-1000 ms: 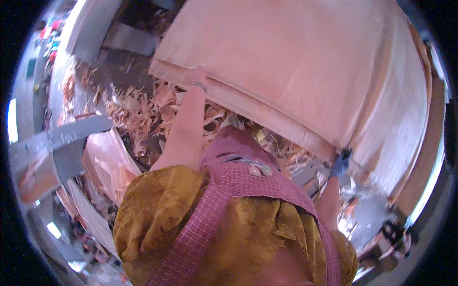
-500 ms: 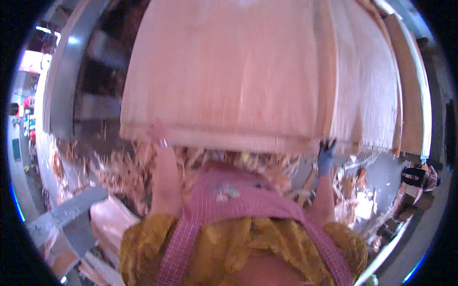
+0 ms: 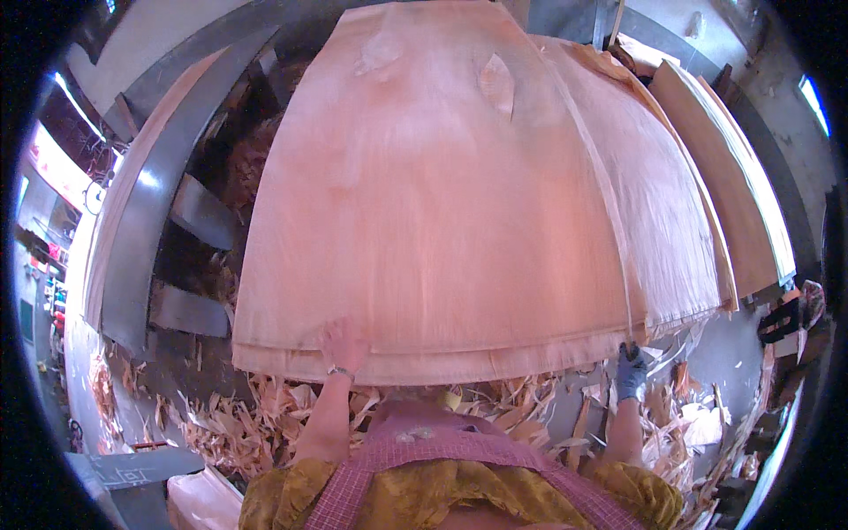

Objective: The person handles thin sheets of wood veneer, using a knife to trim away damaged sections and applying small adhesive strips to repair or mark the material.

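Note:
A large pinkish wood veneer sheet (image 3: 424, 221) lies on top of a stack in front of me. My left hand (image 3: 343, 346), bare with a band at the wrist, rests flat on the sheet near its front edge, fingers spread. At the front right corner, my right hand (image 3: 631, 375) wears a dark grey glove. Its fingers are closed on the edge of the veneer sheet, with the thumb side partly hidden. Another sheet's edge (image 3: 424, 367) sticks out a little below the top one.
Paler veneer sheets (image 3: 662, 177) lie along the right, with a further stack (image 3: 733, 185) beyond. A grey metal beam (image 3: 146, 238) runs on the left. Veneer scraps (image 3: 230, 433) litter the floor by my feet. Another person (image 3: 795, 314) is at the far right.
The view has tilted, showing more of the sheet's far end. My left hand has moved right along the front edge and further onto the sheet. My right hand stays by the right corner.

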Motion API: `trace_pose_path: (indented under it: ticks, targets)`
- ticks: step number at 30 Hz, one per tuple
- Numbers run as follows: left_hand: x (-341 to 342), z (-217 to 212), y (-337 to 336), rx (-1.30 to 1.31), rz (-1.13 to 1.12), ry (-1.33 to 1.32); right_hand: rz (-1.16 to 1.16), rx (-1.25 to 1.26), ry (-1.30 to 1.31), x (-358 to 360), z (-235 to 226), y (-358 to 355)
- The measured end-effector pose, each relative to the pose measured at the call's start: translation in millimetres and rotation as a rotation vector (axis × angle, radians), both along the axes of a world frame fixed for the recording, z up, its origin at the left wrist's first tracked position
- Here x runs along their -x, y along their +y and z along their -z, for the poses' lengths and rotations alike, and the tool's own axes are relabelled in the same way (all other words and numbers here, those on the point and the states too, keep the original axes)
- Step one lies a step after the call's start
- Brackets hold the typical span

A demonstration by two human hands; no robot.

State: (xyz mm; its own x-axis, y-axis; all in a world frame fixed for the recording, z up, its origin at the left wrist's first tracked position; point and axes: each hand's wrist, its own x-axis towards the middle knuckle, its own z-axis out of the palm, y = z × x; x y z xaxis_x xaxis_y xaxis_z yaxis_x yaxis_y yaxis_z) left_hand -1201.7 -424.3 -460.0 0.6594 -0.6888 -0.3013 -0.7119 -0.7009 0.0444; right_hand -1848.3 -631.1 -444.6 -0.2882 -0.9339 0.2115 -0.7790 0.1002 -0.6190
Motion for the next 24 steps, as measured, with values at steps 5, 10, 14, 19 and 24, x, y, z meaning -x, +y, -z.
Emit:
trace_pose_path:
  ticks: [5, 10, 14, 19, 24]
  targets:
    - [6, 4, -11, 0.011, -0.023, 0.08, 0.047, 0.001, 0.32, 126, -26, -43]
    - [-8, 18, 3, -0.044, -0.022, 0.068, 0.033, -0.024, 0.5, 128, -108, -111]
    - [1, -10, -11, -0.107, -0.035, 0.075, 0.012, 0.107, 0.586, 99, -172, -154]
    - [4, -9, -7, -0.09, 0.013, 0.127, -0.044, 0.18, 0.642, 47, -197, -197]
    - [1, 16, -6, -0.033, -0.054, 0.08, 0.018, 0.023, 0.516, -46, -160, -227]
